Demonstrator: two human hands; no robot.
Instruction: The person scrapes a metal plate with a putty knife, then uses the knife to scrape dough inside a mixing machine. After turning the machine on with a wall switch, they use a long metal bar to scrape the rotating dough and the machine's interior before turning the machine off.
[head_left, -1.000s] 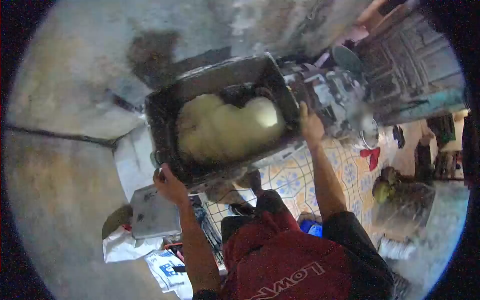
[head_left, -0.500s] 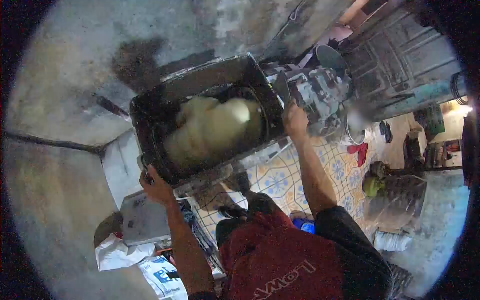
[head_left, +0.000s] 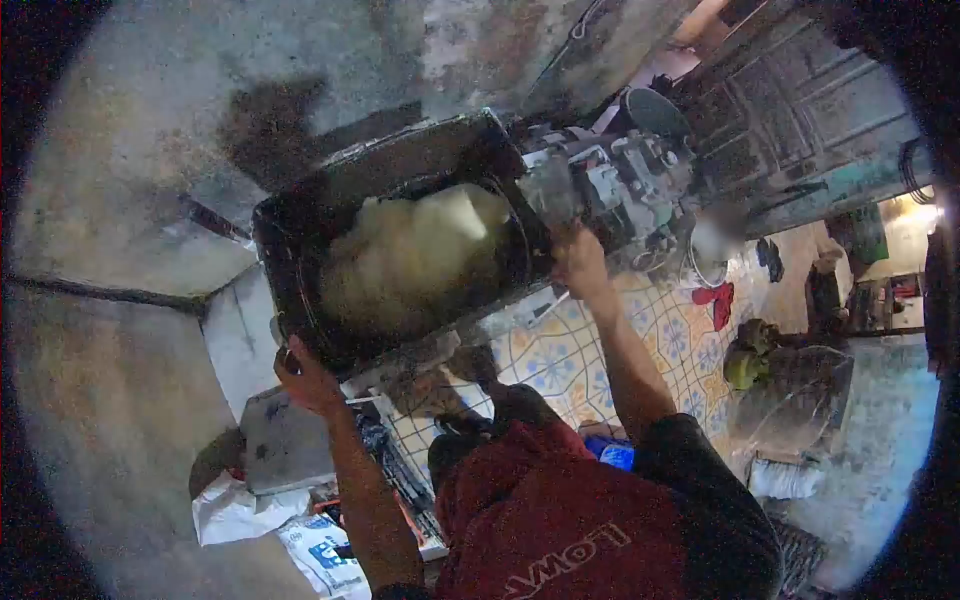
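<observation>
A large dark rectangular box (head_left: 385,165) stands open against the wall. Inside it lies a pale, lumpy mass (head_left: 415,265), blurred by motion, with a bright spot near its upper right. My left hand (head_left: 308,380) is closed at the box's lower left corner, around what looks like its rim or handle. At the box's right side my right hand (head_left: 582,262) is closed too; a blurred greyish shape (head_left: 550,188) rises just above its fingers, too unclear to name.
Grey machinery (head_left: 630,190) stands right of the box, beside a bucket (head_left: 708,250). Below left are a grey block (head_left: 285,440) and white bags (head_left: 245,508). A red cloth (head_left: 715,303) lies on the tiled floor (head_left: 550,360); a blue item (head_left: 610,452) is by my body.
My right hand has moved slightly left and down, and my left hand slightly left. The box has shifted a little left, and the pale mass inside has moved and changed outline.
</observation>
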